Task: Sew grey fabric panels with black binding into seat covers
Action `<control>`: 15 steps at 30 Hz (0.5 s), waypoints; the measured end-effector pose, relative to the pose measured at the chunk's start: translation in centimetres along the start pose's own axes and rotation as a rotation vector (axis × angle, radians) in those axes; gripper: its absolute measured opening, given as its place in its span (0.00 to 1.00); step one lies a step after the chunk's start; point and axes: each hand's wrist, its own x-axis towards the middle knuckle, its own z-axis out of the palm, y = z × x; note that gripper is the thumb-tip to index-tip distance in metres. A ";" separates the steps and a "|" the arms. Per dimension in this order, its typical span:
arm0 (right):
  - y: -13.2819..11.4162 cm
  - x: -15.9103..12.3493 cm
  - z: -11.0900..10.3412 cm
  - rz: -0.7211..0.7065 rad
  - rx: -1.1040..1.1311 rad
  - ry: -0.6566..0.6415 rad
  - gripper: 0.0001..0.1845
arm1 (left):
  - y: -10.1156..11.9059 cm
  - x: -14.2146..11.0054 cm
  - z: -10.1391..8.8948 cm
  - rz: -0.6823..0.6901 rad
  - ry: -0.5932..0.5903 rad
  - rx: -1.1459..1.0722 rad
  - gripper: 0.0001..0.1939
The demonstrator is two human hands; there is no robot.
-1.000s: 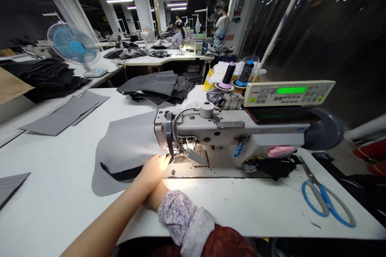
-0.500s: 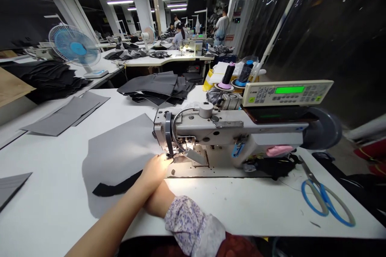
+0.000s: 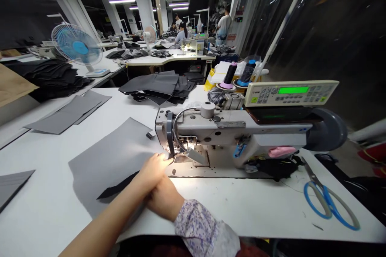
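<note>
A grey fabric panel (image 3: 111, 156) lies on the table, its right edge at the needle end of the sewing machine (image 3: 208, 126). My left hand (image 3: 154, 168) is closed on the panel's edge, fingertips close beside the lit presser foot. A black strip (image 3: 117, 186) shows on the panel, partly covered by my left forearm. Below and crossing under the left wrist is my right hand (image 3: 166, 200), in a floral sleeve; its fingers are hidden behind the left arm. A small black tab (image 3: 149, 135) sticks out at the panel's far edge, left of the machine head.
Blue-handled scissors (image 3: 330, 204) lie at the right of the table. Behind the machine stand thread cones (image 3: 230, 74) and a control panel (image 3: 291, 93). Stacked dark pieces (image 3: 159, 86) lie at the back, grey pieces (image 3: 70, 112) to the left. People sit and stand farther off.
The grey panel has turned and shifted leftward, and the small black tab has come into view. My right hand and sleeve have moved slightly right. My left hand stays by the presser foot.
</note>
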 end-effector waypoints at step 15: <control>-1.5 -5.3 -2.8 0.106 -0.126 -0.132 0.23 | 1.9 -0.2 -0.5 -0.076 -0.053 -0.020 0.26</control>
